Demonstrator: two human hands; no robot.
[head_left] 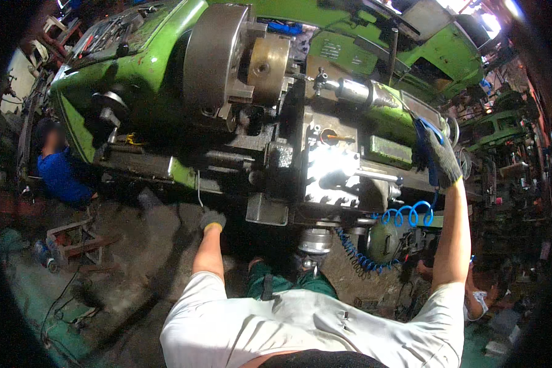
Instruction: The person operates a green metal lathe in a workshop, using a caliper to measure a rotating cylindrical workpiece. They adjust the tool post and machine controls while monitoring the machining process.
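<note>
A green lathe (pixel 147 67) spreads out in front of me. Its large steel chuck (pixel 211 61) grips a brass-toned round workpiece (pixel 268 70), with the tailstock (pixel 356 92) to the right. My left hand (pixel 213 219), in a grey glove, is closed around the lower end of a thin bent metal rod (pixel 199 187) below the lathe bed. At the right end, by the tailstock, my gloved right hand (pixel 443 161) is wrapped round a blue air blow gun (pixel 429 132); its fingers are partly hidden. A coiled blue hose (pixel 414 214) hangs just below.
The brightly lit tool post and carriage (pixel 331 165) stand at the centre, with a round handwheel (pixel 316 242) close to my legs. A person in blue (pixel 67 175) is low at the far left. Near there stands a small wooden frame (pixel 83 242). Other machinery (pixel 503 129) crowds the right.
</note>
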